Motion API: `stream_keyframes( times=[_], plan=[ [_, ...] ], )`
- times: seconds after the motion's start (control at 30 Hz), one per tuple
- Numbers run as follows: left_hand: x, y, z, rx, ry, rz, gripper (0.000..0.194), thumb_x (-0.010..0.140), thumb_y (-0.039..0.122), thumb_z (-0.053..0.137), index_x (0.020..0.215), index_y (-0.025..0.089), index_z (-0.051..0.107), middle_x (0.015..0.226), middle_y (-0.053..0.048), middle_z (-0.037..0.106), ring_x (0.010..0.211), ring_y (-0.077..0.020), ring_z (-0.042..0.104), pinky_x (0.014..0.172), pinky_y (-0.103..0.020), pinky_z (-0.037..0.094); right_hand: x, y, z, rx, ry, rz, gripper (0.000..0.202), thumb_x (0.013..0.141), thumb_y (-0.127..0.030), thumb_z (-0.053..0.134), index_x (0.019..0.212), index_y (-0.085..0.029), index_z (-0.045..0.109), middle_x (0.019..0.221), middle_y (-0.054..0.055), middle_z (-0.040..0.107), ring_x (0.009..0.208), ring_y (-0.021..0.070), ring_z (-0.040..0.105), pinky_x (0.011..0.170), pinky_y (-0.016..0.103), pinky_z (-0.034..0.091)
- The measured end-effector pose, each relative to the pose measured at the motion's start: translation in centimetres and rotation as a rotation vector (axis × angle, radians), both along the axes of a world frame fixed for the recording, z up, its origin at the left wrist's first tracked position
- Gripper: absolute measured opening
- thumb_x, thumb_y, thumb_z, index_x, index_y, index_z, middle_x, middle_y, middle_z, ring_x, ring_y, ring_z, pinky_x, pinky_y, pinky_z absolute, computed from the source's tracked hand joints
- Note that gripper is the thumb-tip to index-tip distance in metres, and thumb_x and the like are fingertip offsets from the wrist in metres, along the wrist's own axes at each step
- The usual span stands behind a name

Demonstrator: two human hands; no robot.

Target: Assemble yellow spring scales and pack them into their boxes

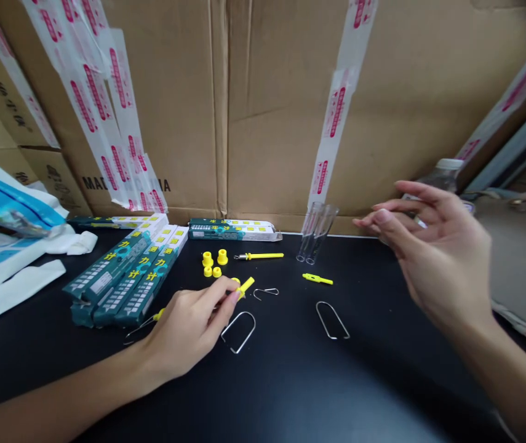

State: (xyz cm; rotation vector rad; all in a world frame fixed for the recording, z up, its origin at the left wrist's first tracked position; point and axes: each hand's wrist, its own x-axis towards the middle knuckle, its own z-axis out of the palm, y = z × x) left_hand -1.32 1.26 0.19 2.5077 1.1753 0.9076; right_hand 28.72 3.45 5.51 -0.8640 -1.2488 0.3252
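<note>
My left hand (186,326) is low over the black table, thumb and forefinger pinching a small flat yellow plastic piece (246,287). Beneath its fingertips lies a bent metal wire loop (254,323), with a small wire hook (268,291) just beyond. A yellow part with a wire hook (158,314) is partly hidden behind my left wrist. My right hand (447,252) is raised at the right, fingers stretched out and nothing visible in them. Nearest it on the table are two clear tubes (322,234), a yellow slotted piece (318,279) and another wire loop (331,338).
Several yellow caps (222,257) and a yellow rod with a metal end (265,256) lie mid-table. Printed boxes (128,277) are stacked left, more boxes (232,230) behind. A blue pouch (13,200) is far left, a bottle (447,172) behind my right hand. Cardboard (281,123) walls the back.
</note>
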Motion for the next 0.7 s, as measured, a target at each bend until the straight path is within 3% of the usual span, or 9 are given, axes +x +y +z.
stream_keyframes(
  times=[0.17, 0.33, 0.5, 0.63, 0.7],
  plan=[
    [0.0, 0.4, -0.1, -0.009, -0.034, 0.035, 0.013, 0.099, 0.028, 0.047, 0.099, 0.023, 0.059, 0.068, 0.006, 0.066, 0.052, -0.0089, 0.059, 0.055, -0.02, 0.041, 1.9, 0.0, 0.3, -0.01, -0.075, -0.201, 0.026, 0.081, -0.035, 0.078, 0.104, -0.028, 0.07, 0.091, 0.005, 0.072, 0.081, 0.0247, 0.071, 0.087, 0.05, 0.057],
    [0.4, 0.7, 0.5, -0.139, -0.172, 0.113, 0.015, 0.098, 0.033, 0.048, 0.093, 0.023, 0.058, 0.063, 0.007, 0.063, 0.058, -0.0099, 0.061, 0.058, -0.019, 0.043, 3.9, 1.1, 0.2, 0.085, -0.09, -0.292, 0.032, 0.074, -0.026, 0.082, 0.104, -0.019, 0.072, 0.096, 0.007, 0.074, 0.094, 0.0238, 0.071, 0.096, 0.048, 0.053],
    [0.5, 0.7, 0.9, -0.185, -0.21, 0.161, 0.021, 0.098, 0.037, 0.046, 0.092, 0.022, 0.059, 0.061, 0.007, 0.058, 0.054, -0.0092, 0.055, 0.05, -0.019, 0.037, 4.6, 1.8, -0.2, 0.071, -0.052, -0.282, 0.032, 0.071, -0.023, 0.084, 0.101, -0.022, 0.071, 0.094, 0.006, 0.071, 0.091, 0.0219, 0.07, 0.095, 0.046, 0.053],
    [0.5, 0.6, 0.9, -0.091, -0.179, 0.159, 0.019, 0.097, 0.034, 0.049, 0.093, 0.022, 0.062, 0.061, 0.008, 0.058, 0.055, -0.0091, 0.056, 0.053, -0.018, 0.04, 3.1, 1.9, -0.9, -0.082, -0.024, -0.168, 0.025, 0.075, -0.029, 0.081, 0.095, -0.02, 0.07, 0.081, 0.003, 0.069, 0.071, 0.0194, 0.07, 0.077, 0.042, 0.059],
    [0.5, 0.6, 0.8, -0.056, -0.161, 0.148, 0.017, 0.097, 0.032, 0.051, 0.093, 0.023, 0.065, 0.062, 0.007, 0.06, 0.056, -0.0093, 0.057, 0.055, -0.018, 0.042, 1.7, 1.7, -1.6, -0.178, -0.041, -0.087, 0.024, 0.077, -0.031, 0.079, 0.095, -0.019, 0.069, 0.082, 0.003, 0.069, 0.071, 0.0188, 0.07, 0.075, 0.039, 0.059]
  ],
)
